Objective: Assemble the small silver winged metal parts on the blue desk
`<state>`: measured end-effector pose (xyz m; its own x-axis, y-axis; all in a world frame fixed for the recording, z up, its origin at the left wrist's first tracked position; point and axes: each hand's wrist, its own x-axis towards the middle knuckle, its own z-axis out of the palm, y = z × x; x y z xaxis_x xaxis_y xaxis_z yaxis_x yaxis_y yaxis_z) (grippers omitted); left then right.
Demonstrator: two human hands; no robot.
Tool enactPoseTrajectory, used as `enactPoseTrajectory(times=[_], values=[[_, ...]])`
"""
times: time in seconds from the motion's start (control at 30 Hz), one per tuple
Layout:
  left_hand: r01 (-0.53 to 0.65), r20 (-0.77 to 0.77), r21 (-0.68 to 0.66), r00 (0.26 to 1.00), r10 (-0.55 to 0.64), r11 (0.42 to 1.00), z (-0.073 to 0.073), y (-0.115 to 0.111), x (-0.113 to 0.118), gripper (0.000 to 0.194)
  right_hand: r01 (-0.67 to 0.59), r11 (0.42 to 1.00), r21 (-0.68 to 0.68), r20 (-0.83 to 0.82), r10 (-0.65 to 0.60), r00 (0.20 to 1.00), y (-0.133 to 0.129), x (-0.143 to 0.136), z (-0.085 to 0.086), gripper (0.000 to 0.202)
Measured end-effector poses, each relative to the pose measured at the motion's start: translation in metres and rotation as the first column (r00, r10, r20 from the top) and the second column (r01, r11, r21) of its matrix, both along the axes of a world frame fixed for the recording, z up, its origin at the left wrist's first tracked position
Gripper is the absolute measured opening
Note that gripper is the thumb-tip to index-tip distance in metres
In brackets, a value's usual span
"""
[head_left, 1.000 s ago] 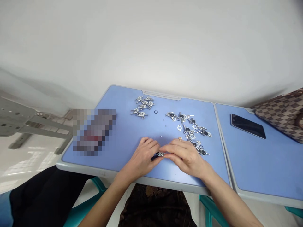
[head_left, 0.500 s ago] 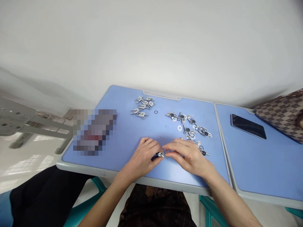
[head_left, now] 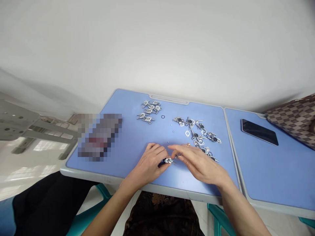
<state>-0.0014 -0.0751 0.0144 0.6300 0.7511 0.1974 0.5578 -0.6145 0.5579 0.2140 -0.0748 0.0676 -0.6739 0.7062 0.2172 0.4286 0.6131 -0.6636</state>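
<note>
1. Left hand (head_left: 150, 163): rests on the blue bench (head_left: 128, 144) near its front edge; fingers curled narrow, pinching a small metal fitting (head_left: 168, 161) at the fingertips; the fitting is silver with a dark part toward the palm, and lies low over or on the bench surface, which of the two cannot be told.
2. Right hand (head_left: 200, 162): lies just beside the fitting on its right; fingers extended and loosely spread, palm down; the fingertips (head_left: 173, 150) reach to the fitting, though contact cannot be told; no separate item is seen held in this hand.
3. Near pile of metal parts (head_left: 200, 134): scattered on the bench beyond the right hand; silver brackets with dark round centres; the closest pieces lie just beside the right hand's knuckles.
4. Far pile of metal parts (head_left: 149, 111): a smaller cluster toward the back edge of the bench, well apart from both hands.
5. Black ring (head_left: 162, 116): lies alone between the two piles.
6. Blurred block (head_left: 99, 136): sits on the left part of the bench; its contents cannot be told.
7. Second bench (head_left: 270, 170): adjoins on the right; carries a dark phone (head_left: 259, 131), lying flat, and a checkered bag (head_left: 292, 119) at the far right corner.
</note>
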Motion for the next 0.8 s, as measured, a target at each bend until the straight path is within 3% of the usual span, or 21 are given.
enactPoseTrajectory(times=[0.1,0.2,0.33,0.53,0.7,0.8], values=[[-0.004,-0.011,-0.003,1.000,0.004,1.000,0.001,0.001,0.000,0.011,0.098,0.988,0.121,-0.042,-0.093,0.995,0.001,-0.001,-0.008,0.017],[-0.014,-0.016,-0.006,1.000,0.013,1.000,0.000,0.001,0.000,0.012,0.165,0.968,0.189,-0.067,-0.155,0.986,0.001,-0.007,-0.019,0.018],[-0.016,-0.015,-0.007,1.000,0.016,1.000,0.000,-0.001,0.000,0.011,0.171,0.967,0.188,-0.146,-0.145,0.979,-0.002,-0.012,-0.024,0.007],[-0.009,0.000,0.007,1.000,0.009,1.000,0.000,0.000,0.001,0.007,0.031,0.988,0.150,-0.083,-0.019,0.996,-0.001,-0.005,-0.015,0.030],[-0.018,-0.018,0.009,1.000,0.018,1.000,-0.001,0.000,0.000,0.014,0.092,0.983,0.156,-0.176,-0.064,0.982,0.000,-0.005,-0.016,0.008],[-0.017,-0.020,0.004,1.000,0.017,1.000,0.000,0.000,0.001,0.013,0.139,0.979,0.148,-0.199,-0.108,0.974,-0.001,-0.009,-0.023,0.009]])
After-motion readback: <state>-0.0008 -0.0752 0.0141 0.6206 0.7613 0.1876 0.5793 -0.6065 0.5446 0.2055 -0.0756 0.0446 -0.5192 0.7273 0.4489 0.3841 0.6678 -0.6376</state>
